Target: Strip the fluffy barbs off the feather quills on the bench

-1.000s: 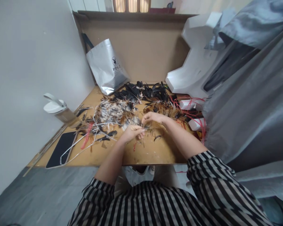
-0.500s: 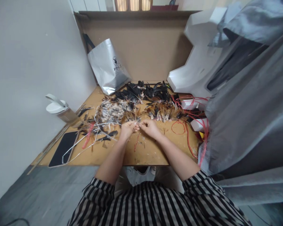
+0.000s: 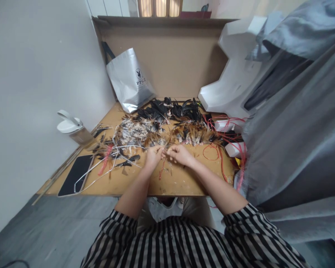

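Observation:
My left hand (image 3: 154, 156) and my right hand (image 3: 181, 155) meet over the middle of the table, fingertips almost touching. Both are closed in a pinch. Thin brownish feather wisps show at the left fingertips; what the right fingers grip is too small to make out. Just beyond them lie brown feathers (image 3: 194, 133) in a row. Left of those is a mottled grey-and-white feather heap (image 3: 136, 130), with black feathers (image 3: 185, 109) behind. A short red string (image 3: 161, 170) hangs or lies just below my hands; I cannot tell which.
A phone (image 3: 75, 176) lies at the left near a lidded cup (image 3: 79, 132) and white plastic strips (image 3: 100, 163). A silver bag (image 3: 130, 80) leans at the back. Red cord (image 3: 222, 163) trails on the right, beside white foam pieces (image 3: 223, 80) and a grey curtain (image 3: 296, 141).
My right hand has turned slightly and its fingers have curled in more at the left fingertips. Both hands sit a little lower in view, and the camera has shifted slightly.

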Motion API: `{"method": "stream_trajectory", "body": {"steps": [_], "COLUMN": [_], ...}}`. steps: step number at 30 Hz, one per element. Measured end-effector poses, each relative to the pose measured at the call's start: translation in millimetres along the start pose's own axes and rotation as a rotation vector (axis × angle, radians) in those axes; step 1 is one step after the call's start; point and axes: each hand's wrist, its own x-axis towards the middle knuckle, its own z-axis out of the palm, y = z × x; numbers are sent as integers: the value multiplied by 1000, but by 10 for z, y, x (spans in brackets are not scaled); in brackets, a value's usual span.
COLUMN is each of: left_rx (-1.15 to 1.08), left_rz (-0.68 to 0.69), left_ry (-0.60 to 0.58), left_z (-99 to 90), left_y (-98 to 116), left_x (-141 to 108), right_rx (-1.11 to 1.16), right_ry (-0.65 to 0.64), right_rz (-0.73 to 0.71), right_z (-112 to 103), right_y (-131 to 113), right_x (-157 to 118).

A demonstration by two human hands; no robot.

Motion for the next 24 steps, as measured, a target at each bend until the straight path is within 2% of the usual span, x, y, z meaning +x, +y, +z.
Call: {"method": "stream_trajectory", "body": {"steps": [3, 6, 8, 10, 13, 16, 21, 24], "left_rx": [105, -2, -184, -411, -717, -923, -1224, -1328], "left_rz": [69, -28, -158, -253, -318, -402, -616, -691], "left_ry": [-43, -107, -119, -100, -98, -131, -174, -163], "left_z": [4, 10, 4, -11, -36, -49, -75, -93], "left_y": [10, 22, 32, 44, 63, 84, 141, 167], "left_x": [-22, -14, 5, 26, 39, 33, 21, 22], "right_rx": [-331, -536, -518, -471, -373, -267, -78, 10], "right_ry": [30, -34, -97, -85, -54, -24, 96, 97], "right_rz": [-203, -258, -271, -285, -264, -227, -161, -108], "right_z": [-64, -187, -283, -357, -376, -281, -52, 38], "right_y": [-183, -360, -406, -382, -254, -95, 135, 234], "right_x": [-42, -29, -19, -31, -85, -134, -111, -72]}}
